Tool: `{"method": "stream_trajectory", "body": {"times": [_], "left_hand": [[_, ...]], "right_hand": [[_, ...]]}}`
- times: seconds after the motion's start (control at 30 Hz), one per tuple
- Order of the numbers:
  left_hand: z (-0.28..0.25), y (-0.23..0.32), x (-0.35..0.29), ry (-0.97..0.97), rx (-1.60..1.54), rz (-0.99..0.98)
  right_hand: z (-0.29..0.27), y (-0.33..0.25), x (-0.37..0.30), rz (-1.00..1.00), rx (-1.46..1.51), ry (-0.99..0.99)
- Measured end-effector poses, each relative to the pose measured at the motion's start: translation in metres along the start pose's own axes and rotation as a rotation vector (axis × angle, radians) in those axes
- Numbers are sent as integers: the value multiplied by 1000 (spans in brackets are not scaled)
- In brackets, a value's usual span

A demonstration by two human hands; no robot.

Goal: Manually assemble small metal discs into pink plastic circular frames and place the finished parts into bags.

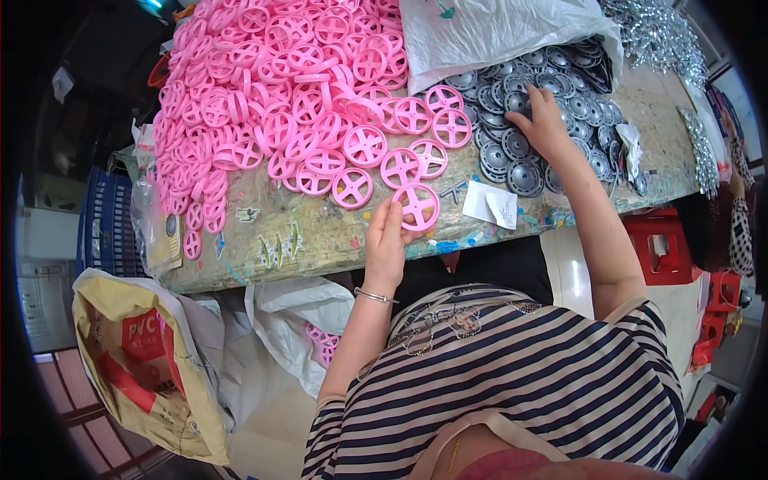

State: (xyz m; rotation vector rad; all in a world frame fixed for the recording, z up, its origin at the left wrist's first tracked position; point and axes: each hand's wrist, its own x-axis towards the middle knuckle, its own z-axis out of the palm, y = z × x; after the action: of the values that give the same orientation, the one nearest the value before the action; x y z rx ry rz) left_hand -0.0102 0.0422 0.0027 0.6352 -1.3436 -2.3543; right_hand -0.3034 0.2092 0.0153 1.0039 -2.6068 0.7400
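Observation:
Near the table's front edge my left hand (387, 246) pinches a pink spoked wheel ring (416, 206) between thumb and fingers. The large heap of matching pink rings (288, 72) spreads behind it and to the left, with a few lying flat close by. My right hand (544, 124) reaches over a pile of dark grey round wheel discs (524, 178), its thumb and fingers apart. The fingertips touch or hover just over the discs; nothing shows held in them.
A white woven sack (496, 32) lies behind the grey discs. A white paper slip (489, 203) rests near the front edge. Silver tinsel-like strands (656, 40) sit far right. Below left stands an open yellow-beige sack (188, 408); red stools (660, 248) are at right.

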Motion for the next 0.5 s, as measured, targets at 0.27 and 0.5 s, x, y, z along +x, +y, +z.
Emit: {"method": "stream_trajectory", "body": {"times": [0.27,0.5], "left_hand": [[-3,6,5,-37,-20,-42],[-3,6,1,-78,-40,-9]], "right_hand": [[-6,-24,11,87,411,-45],[4,-150,-76,-217,703,-333]]}}
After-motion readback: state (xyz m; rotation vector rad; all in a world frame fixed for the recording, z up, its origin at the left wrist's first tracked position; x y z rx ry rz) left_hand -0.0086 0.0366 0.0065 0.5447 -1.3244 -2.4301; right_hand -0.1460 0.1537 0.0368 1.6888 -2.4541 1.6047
